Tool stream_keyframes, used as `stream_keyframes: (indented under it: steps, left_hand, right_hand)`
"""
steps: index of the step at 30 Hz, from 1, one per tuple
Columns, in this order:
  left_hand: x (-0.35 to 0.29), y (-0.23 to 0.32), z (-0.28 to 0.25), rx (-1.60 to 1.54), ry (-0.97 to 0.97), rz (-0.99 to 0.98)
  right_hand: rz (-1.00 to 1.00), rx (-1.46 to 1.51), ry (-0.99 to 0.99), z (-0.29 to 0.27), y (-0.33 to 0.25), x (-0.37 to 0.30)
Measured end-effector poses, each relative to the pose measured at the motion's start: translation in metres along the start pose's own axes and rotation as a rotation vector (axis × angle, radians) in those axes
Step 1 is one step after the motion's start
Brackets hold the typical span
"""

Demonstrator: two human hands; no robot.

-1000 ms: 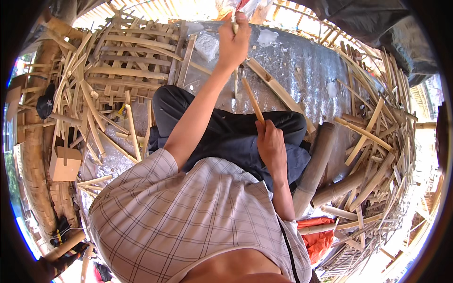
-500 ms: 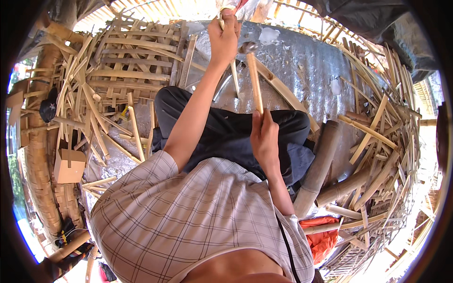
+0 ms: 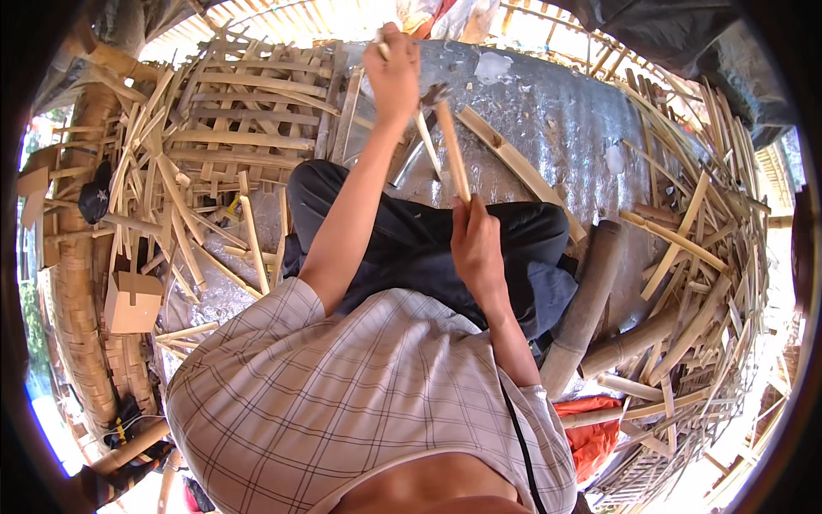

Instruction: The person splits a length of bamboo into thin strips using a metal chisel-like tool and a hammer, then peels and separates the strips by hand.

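My left hand [image 3: 394, 81] is raised over the far side of the metal sheet, its fingers closed around a slim bamboo stick [image 3: 427, 144]. The stick's pale lower length slants down toward the sheet between my knees. In my right hand [image 3: 477, 244] is a hammer [image 3: 452, 141], gripped low on its wooden handle. Its dark metal head points away from me, close to the stick, just right of my left wrist; whether they touch I cannot tell. A shiny narrow piece [image 3: 409, 164] lies beside the stick, its kind unclear.
I sit cross-legged on a grey metal sheet [image 3: 591, 163]. A split bamboo length [image 3: 518, 167] lies ahead, and thick bamboo poles [image 3: 586, 300] are on my right. Woven bamboo panels [image 3: 248, 111], loose strips, a cardboard box [image 3: 134, 301] and an orange cloth [image 3: 595, 441] surround me.
My left hand has shifted a little left and tilted with the stick. The hammer head has moved slightly left and nearer me. Both grips stay the same.
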State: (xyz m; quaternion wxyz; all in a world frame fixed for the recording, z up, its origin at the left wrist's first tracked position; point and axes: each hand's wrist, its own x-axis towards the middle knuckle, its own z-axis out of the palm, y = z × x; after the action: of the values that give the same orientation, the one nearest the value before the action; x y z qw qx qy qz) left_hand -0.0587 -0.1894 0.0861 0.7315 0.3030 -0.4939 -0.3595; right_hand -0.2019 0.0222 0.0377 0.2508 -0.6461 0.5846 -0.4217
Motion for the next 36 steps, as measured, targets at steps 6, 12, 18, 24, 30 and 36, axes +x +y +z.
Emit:
stream_keyframes:
  steps: [6,12,18,24,30,36]
  left_hand:
    - [0.006,0.004,-0.017,-0.128,0.035,-0.034]
    - [0.003,-0.005,0.001,-0.15,-0.028,-0.021]
    - [0.005,-0.002,-0.013,-0.118,-0.028,-0.02]
    - [-0.001,-0.005,0.01,-0.109,-0.022,-0.045]
    - [0.001,-0.003,-0.004,-0.098,-0.074,-0.013]
    - [0.003,-0.007,0.0,-0.133,-0.047,-0.008]
  right_hand:
    - [0.141,0.136,0.056,-0.029,-0.035,0.011]
    - [-0.041,-0.115,0.006,-0.008,-0.003,0.003]
    - [0.133,0.11,0.032,-0.04,-0.035,0.018]
    - [0.131,-0.051,-0.104,-0.019,0.015,0.009]
    - [0.124,0.112,0.008,-0.04,-0.018,0.016]
    - [0.095,0.038,-0.07,-0.033,-0.007,0.002]
